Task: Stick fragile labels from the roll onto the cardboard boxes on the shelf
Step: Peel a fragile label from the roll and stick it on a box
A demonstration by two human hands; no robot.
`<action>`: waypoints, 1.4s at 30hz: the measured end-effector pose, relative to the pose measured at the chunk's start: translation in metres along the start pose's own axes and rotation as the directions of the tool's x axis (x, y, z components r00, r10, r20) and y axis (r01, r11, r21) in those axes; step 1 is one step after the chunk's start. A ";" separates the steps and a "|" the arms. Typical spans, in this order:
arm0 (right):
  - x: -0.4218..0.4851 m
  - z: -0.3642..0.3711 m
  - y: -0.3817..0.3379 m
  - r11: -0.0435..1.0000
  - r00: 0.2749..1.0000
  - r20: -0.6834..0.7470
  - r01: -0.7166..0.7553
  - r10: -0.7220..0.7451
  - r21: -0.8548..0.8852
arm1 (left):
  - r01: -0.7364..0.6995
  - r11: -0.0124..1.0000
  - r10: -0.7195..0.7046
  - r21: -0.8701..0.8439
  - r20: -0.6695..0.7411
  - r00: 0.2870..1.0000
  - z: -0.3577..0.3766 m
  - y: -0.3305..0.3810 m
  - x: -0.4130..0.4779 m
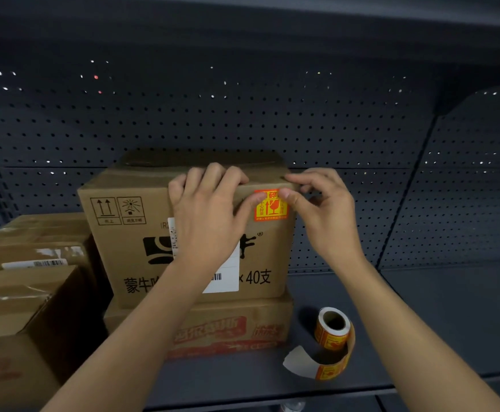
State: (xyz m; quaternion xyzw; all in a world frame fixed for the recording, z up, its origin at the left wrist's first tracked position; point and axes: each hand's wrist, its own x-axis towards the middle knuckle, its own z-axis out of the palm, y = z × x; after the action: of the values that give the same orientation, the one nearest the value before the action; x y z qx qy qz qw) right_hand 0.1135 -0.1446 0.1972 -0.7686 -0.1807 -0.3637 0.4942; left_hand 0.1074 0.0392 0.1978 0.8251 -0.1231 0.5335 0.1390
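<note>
A brown cardboard box (123, 233) with black print stands on a flatter red-printed box (242, 331) on the shelf. An orange fragile label (269, 208) is on the upper right of its front face. My left hand (207, 209) grips the box's top front edge, fingers curled over it, thumb pressing the label's left side. My right hand (323, 203) is at the box's top right corner, its thumb pressing the label's upper right edge and its fingers curled. The label roll (332, 328) stands on the shelf at the right, a strip of backing trailing from it.
More taped cardboard boxes (19, 292) are stacked at the left. The dark shelf board (436, 322) stretches to the right of the roll. A perforated back panel (242, 120) rises behind, and an upper shelf (242, 13) hangs overhead.
</note>
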 end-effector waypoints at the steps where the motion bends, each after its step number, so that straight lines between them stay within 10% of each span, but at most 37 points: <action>1: 0.000 -0.001 0.001 1.000 1.000 0.005 0.004 -0.004 -0.003 | -0.011 1.000 0.011 0.002 -0.002 1.000 0.001 -0.001 -0.001; 42: -0.010 -0.012 0.008 0.995 0.977 0.212 0.039 -0.019 -0.092 | -0.088 0.995 0.086 0.037 0.072 0.994 -0.005 -0.009 -0.013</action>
State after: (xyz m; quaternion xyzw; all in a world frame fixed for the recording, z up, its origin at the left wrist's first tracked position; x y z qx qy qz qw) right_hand 0.1072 -0.1585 0.1875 -0.8229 -0.2257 -0.2954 0.4297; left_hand 0.1014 0.0498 0.1871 0.8398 -0.1529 0.5122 0.0945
